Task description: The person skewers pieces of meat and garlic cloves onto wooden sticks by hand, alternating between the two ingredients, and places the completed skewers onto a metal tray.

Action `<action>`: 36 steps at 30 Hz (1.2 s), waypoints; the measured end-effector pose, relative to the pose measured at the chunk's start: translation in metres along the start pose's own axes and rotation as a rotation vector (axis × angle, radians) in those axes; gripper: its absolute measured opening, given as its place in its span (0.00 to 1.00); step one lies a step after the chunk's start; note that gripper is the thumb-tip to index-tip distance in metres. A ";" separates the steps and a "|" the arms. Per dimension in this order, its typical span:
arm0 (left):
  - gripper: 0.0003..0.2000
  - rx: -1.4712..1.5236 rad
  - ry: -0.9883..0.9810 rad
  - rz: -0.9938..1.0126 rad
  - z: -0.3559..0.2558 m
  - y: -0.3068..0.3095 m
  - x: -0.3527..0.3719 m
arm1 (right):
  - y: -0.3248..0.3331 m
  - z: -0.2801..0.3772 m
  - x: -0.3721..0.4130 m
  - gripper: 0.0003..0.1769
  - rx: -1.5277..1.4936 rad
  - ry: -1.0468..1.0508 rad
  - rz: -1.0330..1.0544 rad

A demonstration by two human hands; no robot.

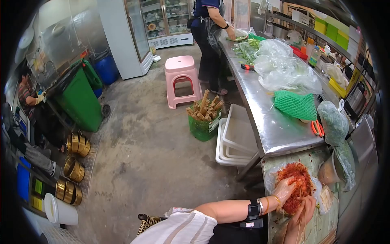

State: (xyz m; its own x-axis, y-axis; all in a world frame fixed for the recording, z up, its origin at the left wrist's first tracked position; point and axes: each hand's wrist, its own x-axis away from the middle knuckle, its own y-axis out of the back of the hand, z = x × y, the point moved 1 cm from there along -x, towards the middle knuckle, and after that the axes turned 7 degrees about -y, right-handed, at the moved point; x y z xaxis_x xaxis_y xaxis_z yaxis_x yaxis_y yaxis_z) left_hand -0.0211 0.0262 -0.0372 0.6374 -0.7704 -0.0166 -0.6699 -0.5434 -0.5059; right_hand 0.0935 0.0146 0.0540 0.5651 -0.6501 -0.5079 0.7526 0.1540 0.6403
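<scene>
A heap of red, chili-coated food pieces [300, 173] lies on clear plastic at the near end of the worktop. My left hand [284, 190], seemingly in a thin clear glove, reaches into the heap with its fingers closed on some of the red food; its fingertips are partly hidden. Close beside it, my right hand [305, 208] pinches thin wooden skewers [301, 228] that run down toward the frame's bottom edge. Just right of the heap sits a plastic bag with pale strips [326, 199].
Along the steel table [280, 136] lie green netting [295, 105], orange-handled scissors [317, 128] and clear bags [280, 61]. White trays [239, 130] lean below. A pink stool [181, 81] and a basket of bundled sticks [204, 118] stand on the floor. Two other people work farther off.
</scene>
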 end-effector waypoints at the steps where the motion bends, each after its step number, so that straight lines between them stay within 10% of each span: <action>1: 0.13 -0.059 -0.028 -0.006 0.004 0.000 -0.002 | 0.000 0.000 -0.001 0.10 -0.003 -0.007 0.017; 20: 0.14 -0.202 -0.110 0.027 0.006 -0.002 -0.005 | -0.015 -0.025 -0.008 0.09 0.090 0.171 -0.044; 28: 0.16 -0.208 -0.179 -0.029 -0.002 -0.006 -0.007 | 0.011 0.012 0.013 0.22 0.172 -0.079 -0.076; 31: 0.15 0.235 -0.176 0.115 -0.008 -0.006 -0.005 | -0.002 -0.021 0.021 0.15 -0.013 -0.117 -0.142; 36: 0.15 -0.255 -0.266 0.104 -0.017 -0.001 -0.005 | 0.002 0.013 0.021 0.19 -0.004 -0.213 -0.109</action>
State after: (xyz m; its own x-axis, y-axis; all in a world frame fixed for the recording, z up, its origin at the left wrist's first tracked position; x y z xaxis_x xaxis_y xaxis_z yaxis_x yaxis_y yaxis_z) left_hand -0.0301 0.0248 -0.0221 0.6151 -0.7305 -0.2967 -0.7881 -0.5584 -0.2591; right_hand 0.1021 -0.0086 0.0523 0.3964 -0.8055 -0.4405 0.8070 0.0769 0.5856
